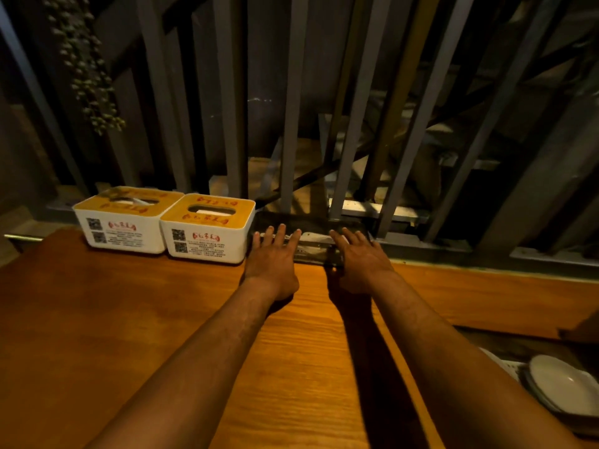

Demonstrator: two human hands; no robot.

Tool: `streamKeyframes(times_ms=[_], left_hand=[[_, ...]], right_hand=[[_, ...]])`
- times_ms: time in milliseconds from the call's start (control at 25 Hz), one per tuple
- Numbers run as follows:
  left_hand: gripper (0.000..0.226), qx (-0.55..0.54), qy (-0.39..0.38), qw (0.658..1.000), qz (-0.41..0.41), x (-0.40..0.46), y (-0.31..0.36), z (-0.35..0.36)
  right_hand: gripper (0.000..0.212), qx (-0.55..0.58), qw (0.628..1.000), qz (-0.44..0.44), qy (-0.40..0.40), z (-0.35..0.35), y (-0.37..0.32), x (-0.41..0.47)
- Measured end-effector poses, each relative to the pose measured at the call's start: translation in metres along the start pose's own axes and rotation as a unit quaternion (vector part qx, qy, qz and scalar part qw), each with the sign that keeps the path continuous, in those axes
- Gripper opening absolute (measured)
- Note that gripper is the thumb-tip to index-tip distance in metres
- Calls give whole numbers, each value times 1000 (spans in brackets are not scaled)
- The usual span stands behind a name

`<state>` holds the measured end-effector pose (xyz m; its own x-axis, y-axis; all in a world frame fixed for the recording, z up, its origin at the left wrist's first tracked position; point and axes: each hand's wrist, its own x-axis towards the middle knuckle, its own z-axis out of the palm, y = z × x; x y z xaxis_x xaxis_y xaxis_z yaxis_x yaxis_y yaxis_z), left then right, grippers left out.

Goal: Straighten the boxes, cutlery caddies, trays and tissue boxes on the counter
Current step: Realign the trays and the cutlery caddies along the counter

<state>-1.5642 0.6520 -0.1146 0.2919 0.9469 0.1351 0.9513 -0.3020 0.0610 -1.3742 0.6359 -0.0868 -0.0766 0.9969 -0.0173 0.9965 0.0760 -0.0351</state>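
Observation:
A dark, shallow tray (pixel 311 223) lies at the far edge of the wooden counter (pixel 129 319), against the metal railing. My left hand (pixel 272 260) rests flat on the tray's left end and my right hand (pixel 359 257) on its right end, fingers spread over the rim. Something pale lies inside the tray, partly hidden by my fingers. Left of the tray stand two white tissue boxes with wooden lids: one (pixel 207 228) touches the tray's left side, the other (pixel 123 222) sits beside it farther left.
Grey metal railing bars (pixel 291 124) rise right behind the counter's far edge. A hanging plant (pixel 84 69) trails down at the upper left. White plates (pixel 564 387) are stacked below the counter's right edge.

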Motion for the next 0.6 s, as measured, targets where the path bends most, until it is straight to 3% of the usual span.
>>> streamKeyframes(times_ms=[160, 360, 600], left_hand=[[79, -3, 50, 999, 8, -21, 16, -23], [48, -64, 138, 985, 76, -78, 77, -57], [42, -150, 160, 971, 99, -157, 177, -60]], right_hand=[[86, 36, 998, -7, 47, -18, -5, -37], [66, 65, 992, -16, 109, -36, 5, -111], [48, 124, 983, 1, 133, -27, 67, -213]])
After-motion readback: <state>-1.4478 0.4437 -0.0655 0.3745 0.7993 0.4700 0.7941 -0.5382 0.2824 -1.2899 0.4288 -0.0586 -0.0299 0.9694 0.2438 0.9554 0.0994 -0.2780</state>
